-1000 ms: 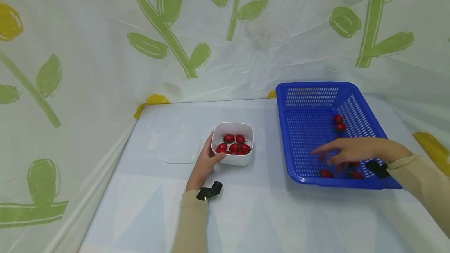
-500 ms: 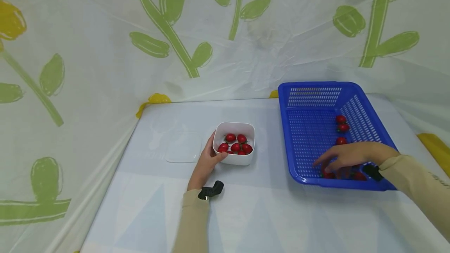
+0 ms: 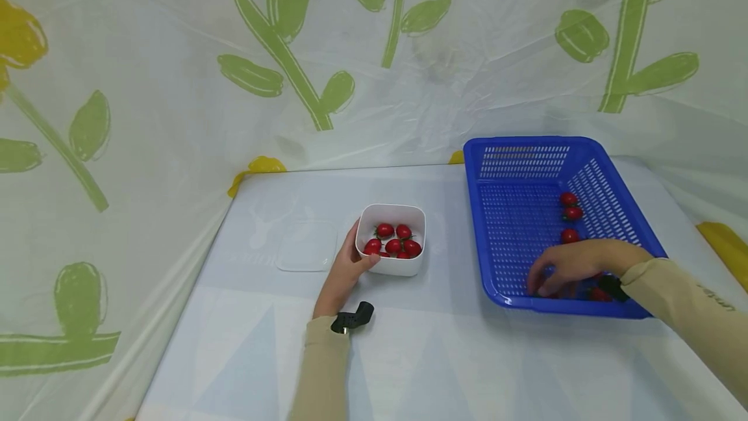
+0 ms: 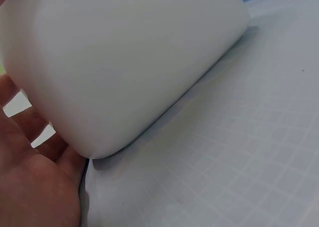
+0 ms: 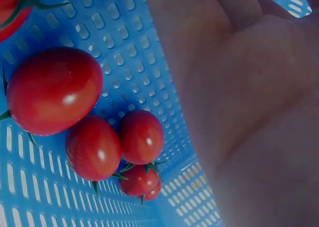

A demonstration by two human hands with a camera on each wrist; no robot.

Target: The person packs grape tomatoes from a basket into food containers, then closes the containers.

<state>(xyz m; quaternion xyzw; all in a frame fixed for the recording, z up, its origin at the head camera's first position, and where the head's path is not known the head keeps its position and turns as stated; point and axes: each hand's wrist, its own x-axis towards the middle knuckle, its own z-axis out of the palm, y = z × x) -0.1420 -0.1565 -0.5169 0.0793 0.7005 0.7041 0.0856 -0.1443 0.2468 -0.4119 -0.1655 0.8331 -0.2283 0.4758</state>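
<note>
My left hand (image 3: 341, 275) grips the left side of a square white container (image 3: 397, 267), thumb at the near rim and fingers behind the far-left side. Several red cherry tomatoes (image 3: 393, 246) with green stems lie inside it. Over at the right, my right hand (image 3: 569, 265) reaches down into a blue perforated basket (image 3: 487, 239). Its fingers curl and pinch a cherry tomato by the near wall, mostly hidden by the hand. More cherry tomatoes lie along the basket's right side, and a large one (image 5: 55, 91) shows close up in the right wrist view.
A clear flat lid (image 3: 306, 245) lies on the white table left of the container. Behind the table hangs a white sheet (image 3: 175, 83) printed with green leaves. The basket's raised walls surround my right hand.
My right hand has lowered toward the basket's near left corner, and its fingers have closed over a cherry tomato there. The left hand keeps its grip on the container.
</note>
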